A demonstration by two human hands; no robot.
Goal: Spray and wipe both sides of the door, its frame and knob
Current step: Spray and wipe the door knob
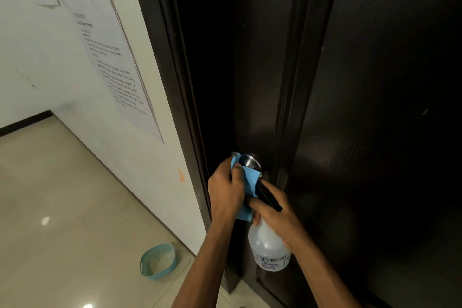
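Our left hand (226, 189) pinched the blue cloth (247, 182) against the metal knob (248, 160) on the dark door (375, 107); our right hand (273, 210) had its fingers wrapped around the spray bottle (268, 247) just below.

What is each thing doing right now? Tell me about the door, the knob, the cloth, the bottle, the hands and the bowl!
door: ajar at its left edge, dark gap beside the frame.
knob: partly covered by the cloth.
blue cloth: pressed on the knob.
spray bottle: tilted, nozzle towards the knob.
left hand: holding the cloth.
right hand: wrapped around the bottle's neck.
teal basin: on the floor.
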